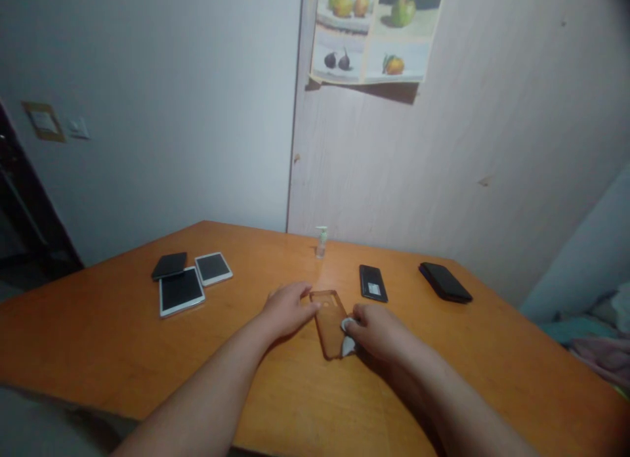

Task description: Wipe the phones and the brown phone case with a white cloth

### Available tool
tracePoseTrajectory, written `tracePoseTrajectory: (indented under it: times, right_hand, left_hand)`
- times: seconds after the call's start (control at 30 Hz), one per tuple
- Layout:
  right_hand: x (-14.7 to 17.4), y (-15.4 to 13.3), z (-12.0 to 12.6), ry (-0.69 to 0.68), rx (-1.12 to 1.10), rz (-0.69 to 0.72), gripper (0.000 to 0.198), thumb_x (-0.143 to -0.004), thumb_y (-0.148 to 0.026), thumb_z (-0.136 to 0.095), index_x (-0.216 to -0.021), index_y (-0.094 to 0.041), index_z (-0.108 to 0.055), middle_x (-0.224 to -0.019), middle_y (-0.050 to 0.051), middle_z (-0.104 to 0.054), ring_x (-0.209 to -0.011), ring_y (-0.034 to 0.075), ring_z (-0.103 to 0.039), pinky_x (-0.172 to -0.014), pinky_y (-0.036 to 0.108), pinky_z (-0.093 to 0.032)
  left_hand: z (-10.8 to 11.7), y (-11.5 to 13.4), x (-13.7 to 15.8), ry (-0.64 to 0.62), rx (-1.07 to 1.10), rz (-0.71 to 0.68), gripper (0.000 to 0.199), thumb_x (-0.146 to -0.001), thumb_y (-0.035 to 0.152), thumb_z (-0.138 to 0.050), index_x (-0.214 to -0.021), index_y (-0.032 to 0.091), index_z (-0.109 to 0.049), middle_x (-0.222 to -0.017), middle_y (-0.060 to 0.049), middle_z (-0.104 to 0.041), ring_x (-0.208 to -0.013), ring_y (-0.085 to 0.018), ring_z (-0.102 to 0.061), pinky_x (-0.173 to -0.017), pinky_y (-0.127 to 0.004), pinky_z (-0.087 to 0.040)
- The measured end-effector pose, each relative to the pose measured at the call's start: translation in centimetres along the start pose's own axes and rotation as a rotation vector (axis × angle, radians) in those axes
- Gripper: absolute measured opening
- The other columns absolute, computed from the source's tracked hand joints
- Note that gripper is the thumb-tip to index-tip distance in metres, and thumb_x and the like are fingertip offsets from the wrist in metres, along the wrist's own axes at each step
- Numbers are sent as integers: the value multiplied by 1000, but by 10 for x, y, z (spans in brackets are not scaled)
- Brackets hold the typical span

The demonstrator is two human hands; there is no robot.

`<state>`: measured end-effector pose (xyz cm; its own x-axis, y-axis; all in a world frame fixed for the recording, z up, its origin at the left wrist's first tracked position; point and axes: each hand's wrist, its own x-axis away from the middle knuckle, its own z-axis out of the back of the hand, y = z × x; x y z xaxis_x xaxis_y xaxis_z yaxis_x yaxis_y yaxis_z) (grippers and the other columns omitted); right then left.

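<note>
I am touching a phone case that is looking like smooth, see-through plastic, and pinching a wipe that is showing soft and matt, cloth or paper unclear. The tabletop is presenting as smooth wood, faintly sheened; the poster is reading as matt paper.

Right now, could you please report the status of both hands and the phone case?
Left hand at the phone case, far left corner. Right hand gripping white tissue or cloth at its right edge. Dark phone beyond, not in the way.
</note>
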<state>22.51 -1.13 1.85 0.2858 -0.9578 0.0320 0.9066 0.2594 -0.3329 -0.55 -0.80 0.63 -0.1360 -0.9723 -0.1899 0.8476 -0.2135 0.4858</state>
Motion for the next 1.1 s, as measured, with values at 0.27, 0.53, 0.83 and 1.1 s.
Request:
tracePoseTrajectory:
  times: [0.27,0.53,0.83,1.1]
  right_hand:
    - [0,-3,-7,309,-217,117,23,-98,-35,-43,-95,-23,-62,-85,3,-69,-77,17,-59,-63,25,-34]
    - [18,-16,10,35,130,365,27,-92,-40,-54,-104,-24,-73,-106,8,-70,-100,25,-58,-90,36,-39]
    - [24,-12,8,-112,99,338,50,-101,-48,-33,-146,-33,-47,-153,1,-45,-149,34,-20,-116,60,-13]
    - [-5,-23,-5,-16,191,235,53,-102,-45,-31,-148,-24,-45,-155,4,-43,-150,34,-14,-117,65,0]
  left_hand:
    - [-2,1,6,-78,-113,-102,65,-76,52,-64,-136,31,-52,-135,-4,-61,-125,-32,-53,-104,-44,-41]
    - [-5,3,8,-122,-132,-114,74,-79,61,-57,-143,28,-44,-144,-7,-53,-134,-32,-46,-112,-46,-34]
    - [-10,6,9,-240,-152,-40,109,-66,83,-55,-151,19,-31,-160,-15,-30,-149,-35,-22,-122,-53,-15]
    - [-7,10,10,-239,-140,-50,106,-62,77,-62,-147,21,-35,-157,-15,-36,-147,-34,-27,-121,-53,-17]
